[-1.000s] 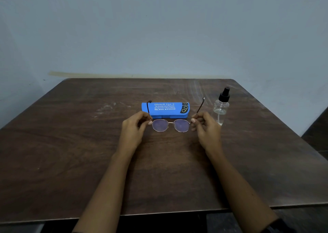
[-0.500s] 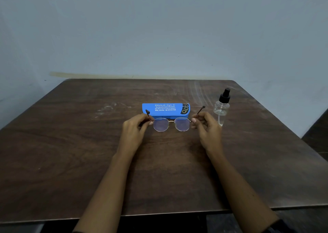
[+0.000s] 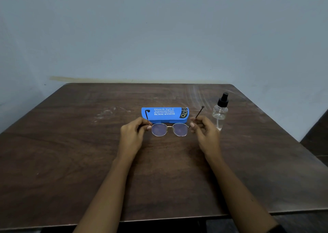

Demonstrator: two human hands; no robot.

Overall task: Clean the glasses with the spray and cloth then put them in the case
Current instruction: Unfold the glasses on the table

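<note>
Thin metal-framed glasses [image 3: 169, 129] with round lenses are held just above the dark wooden table, lenses facing me and temples pointing away. My left hand [image 3: 132, 135] pinches the left hinge and my right hand [image 3: 205, 131] pinches the right hinge. Directly behind the glasses lies a closed blue glasses case [image 3: 165, 114] with white lettering. A small clear spray bottle [image 3: 220, 111] with a black nozzle stands upright to the right of the case, close behind my right hand. No cloth is visible.
The brown wooden table [image 3: 71, 153] ends against a pale blue wall at the back. Its right edge drops off to a dark floor, and the near edge runs below my forearms.
The glasses have sunk slightly toward the table and tilted; the temple tips dropped from above the case to level with it. Both hands kept their grip.
</note>
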